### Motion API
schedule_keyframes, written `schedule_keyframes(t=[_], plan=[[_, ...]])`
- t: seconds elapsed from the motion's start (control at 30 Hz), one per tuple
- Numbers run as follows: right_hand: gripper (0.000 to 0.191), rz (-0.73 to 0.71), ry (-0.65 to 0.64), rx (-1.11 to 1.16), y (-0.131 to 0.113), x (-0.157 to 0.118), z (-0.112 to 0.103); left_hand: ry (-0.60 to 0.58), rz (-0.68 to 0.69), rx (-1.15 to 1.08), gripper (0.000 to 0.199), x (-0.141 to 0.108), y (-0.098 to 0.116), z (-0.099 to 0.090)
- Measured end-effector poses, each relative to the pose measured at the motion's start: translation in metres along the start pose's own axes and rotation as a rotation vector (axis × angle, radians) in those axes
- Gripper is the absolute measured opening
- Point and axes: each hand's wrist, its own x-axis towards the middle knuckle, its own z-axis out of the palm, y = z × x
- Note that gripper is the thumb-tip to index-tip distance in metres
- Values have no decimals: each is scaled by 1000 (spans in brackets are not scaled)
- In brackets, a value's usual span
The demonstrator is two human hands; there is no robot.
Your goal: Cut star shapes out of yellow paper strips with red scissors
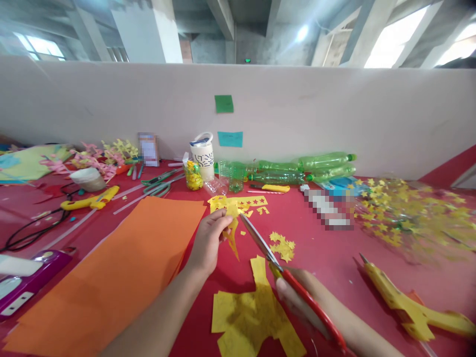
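Note:
My left hand (210, 237) pinches a piece of yellow paper (233, 225), and a narrow strip of it hangs below the fingers. In my right hand (301, 295) is a pair of scissors with red handles (316, 310). The scissors' tips point up and left, close to the right edge of the held paper. Several cut yellow stars (282, 246) lie in a small heap beyond my right hand. Larger yellow paper pieces (253, 317) lie nearest me, below the scissors. Behind my left hand are yellow strips with star-shaped holes (255, 201).
Orange sheets (122, 263) cover the table's left. Yellow glue guns lie at left (91, 199) and right (412, 302). Green plastic bottles (278, 177) and a white tumbler (203, 156) stand along the back by a white partition (297, 114). Yellow star sprigs (405, 213) spread at right.

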Motion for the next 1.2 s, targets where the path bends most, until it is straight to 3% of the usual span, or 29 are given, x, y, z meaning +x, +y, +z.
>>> schedule_keyframes(t=[0.17,0.37,0.77,0.83,0.97,1.03,1.13,1.2], plan=[[47,-11,-45,29,2,0,-1,-97,86,57,25,1,-1,-3],[51,50,-46,63,-9,-2,-3,-162,47,76,24,2,0,-3],[49,141,-2,110,-13,-1,0,-156,55,142,21,3,2,-6],[53,163,25,147,-11,0,3,-100,128,229,16,2,5,-5],[55,142,122,274,-1,4,10,104,439,377,8,-9,11,3],[54,172,138,327,6,6,11,-19,474,447,15,-18,10,8],[53,187,115,395,13,9,11,-373,268,557,34,-29,1,17],[54,155,111,405,14,10,10,-467,137,569,41,-33,-5,22]])
